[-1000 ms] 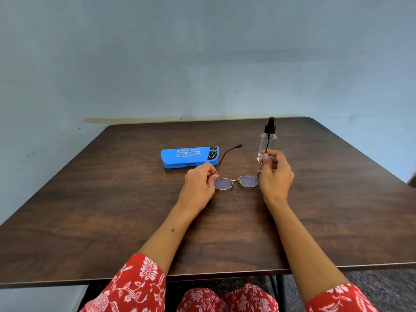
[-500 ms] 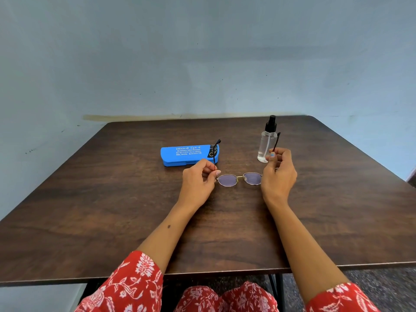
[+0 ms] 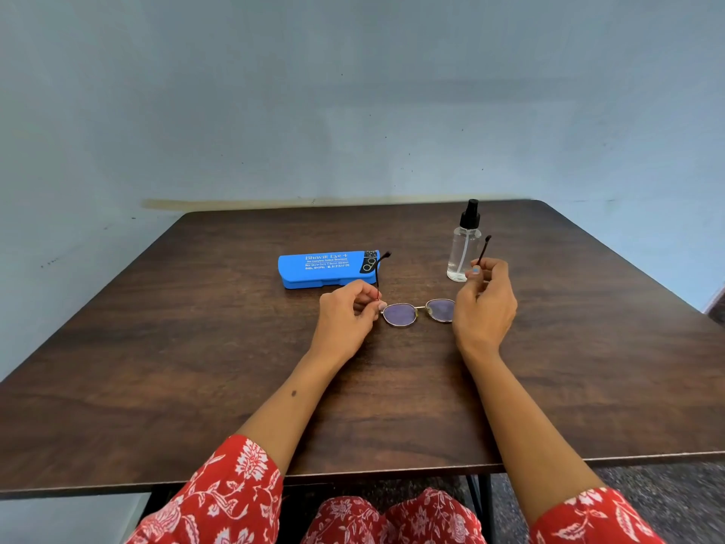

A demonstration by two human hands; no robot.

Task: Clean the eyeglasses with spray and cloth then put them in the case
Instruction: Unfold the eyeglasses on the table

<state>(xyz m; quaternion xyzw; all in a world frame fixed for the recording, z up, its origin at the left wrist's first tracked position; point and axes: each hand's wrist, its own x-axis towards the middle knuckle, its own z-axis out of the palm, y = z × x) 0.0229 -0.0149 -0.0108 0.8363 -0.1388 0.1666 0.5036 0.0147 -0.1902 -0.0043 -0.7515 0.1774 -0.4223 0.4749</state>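
Glasses (image 3: 418,311) frame centre, held just above table (image 3: 196,367). Your L hand (image 3: 345,314) + R hand (image 3: 484,304) each pinch a temple. Prep step, nothing sprayed yet. Next: free R, grab spray (image 3: 465,245) centre-right. Case (image 3: 327,268) shut; no cloth seen.

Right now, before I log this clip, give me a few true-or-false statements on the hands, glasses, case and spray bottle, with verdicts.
1. Each hand pinches one temple arm of the eyeglasses. True: the left hand and the right hand each hold one.
2. The blue case lies open. False: it is closed.
3. The spray bottle stands upright beyond the right hand. True.
4. The eyeglasses are folded shut. False: both temple arms are swung out and point away from the person.
5. A cleaning cloth lies beside the case. False: no cloth is in view on the table.
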